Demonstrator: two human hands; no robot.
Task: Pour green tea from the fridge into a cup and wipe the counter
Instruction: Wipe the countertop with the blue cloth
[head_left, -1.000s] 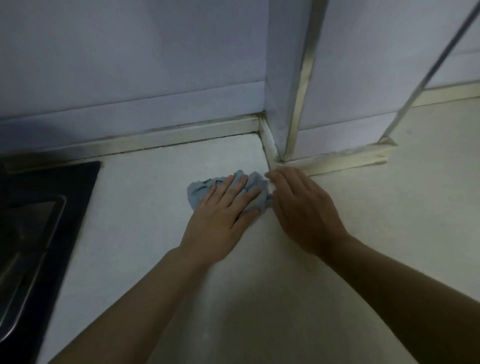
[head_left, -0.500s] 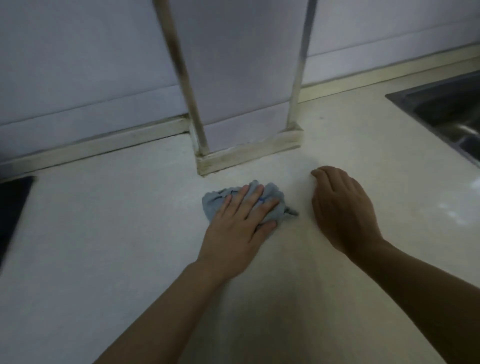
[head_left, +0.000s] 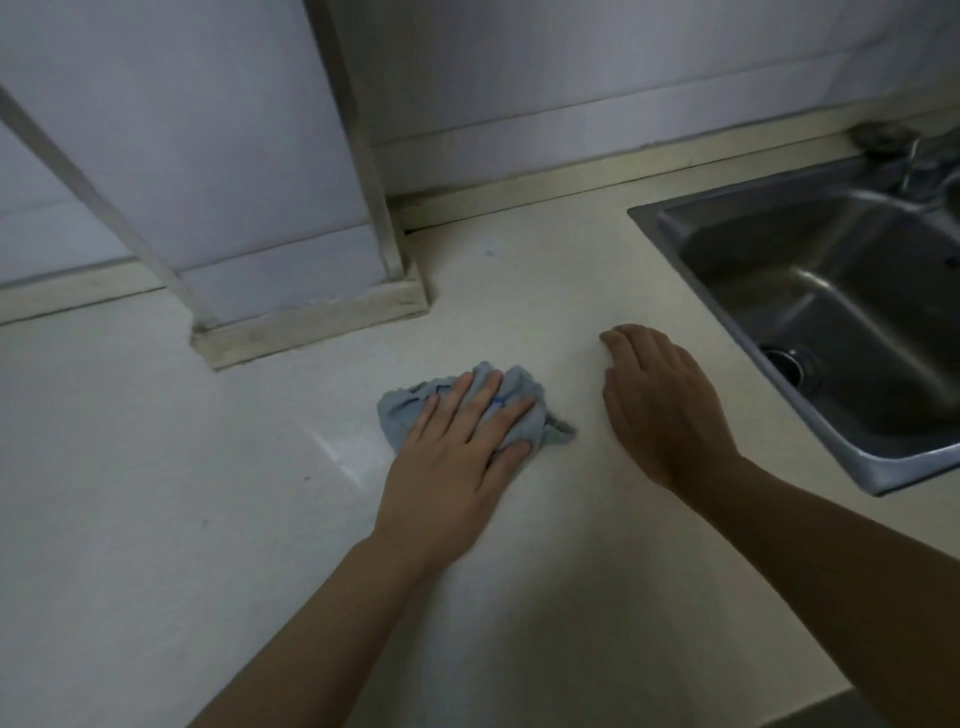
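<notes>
A crumpled blue-grey cloth (head_left: 405, 410) lies on the pale counter (head_left: 156, 467) in the middle of the view. My left hand (head_left: 457, 457) presses flat on the cloth with straight fingers spread over it. A short way right of the cloth, my right hand (head_left: 660, 400) rests on the counter, fingers loosely bent and holding nothing. No cup or tea bottle is in view.
A steel sink (head_left: 810, 312) is sunk into the counter at the right, with a tap (head_left: 914, 161) at its far corner. A white boxed column (head_left: 291, 249) juts from the back wall onto the counter, just beyond the cloth.
Both hands and the cloth have slid right along the counter, away from the column's corner. The right hand has drawn apart from the cloth. The sink has come into view; the hob has gone.
</notes>
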